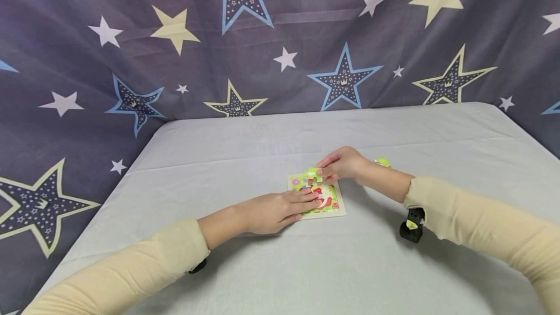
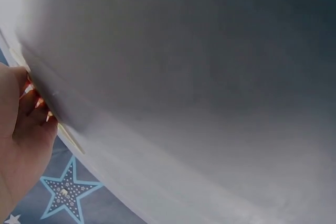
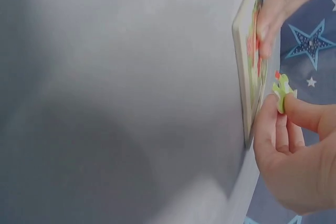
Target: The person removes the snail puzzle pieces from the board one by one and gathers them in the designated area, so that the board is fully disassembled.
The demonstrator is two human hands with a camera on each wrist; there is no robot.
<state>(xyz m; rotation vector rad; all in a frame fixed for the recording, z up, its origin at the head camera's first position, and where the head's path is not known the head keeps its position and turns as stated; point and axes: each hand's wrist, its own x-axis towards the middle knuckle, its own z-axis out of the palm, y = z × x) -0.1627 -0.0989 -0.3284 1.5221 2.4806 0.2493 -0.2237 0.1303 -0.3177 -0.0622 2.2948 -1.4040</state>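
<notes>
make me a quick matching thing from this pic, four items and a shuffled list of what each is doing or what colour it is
1. left hand
2. right hand
3. sleeves
4. curtain

A. cream
B. pinching a puzzle piece
C. dark, patterned with stars
D. fingers resting on the puzzle board

Pairs: 1-D, 2-B, 3-A, 4-C

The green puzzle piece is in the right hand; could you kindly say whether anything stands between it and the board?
Nothing visible stands between the green puzzle piece, pinched by the right hand, and the far part of the board; the left hand covers some of its left and middle.
</notes>
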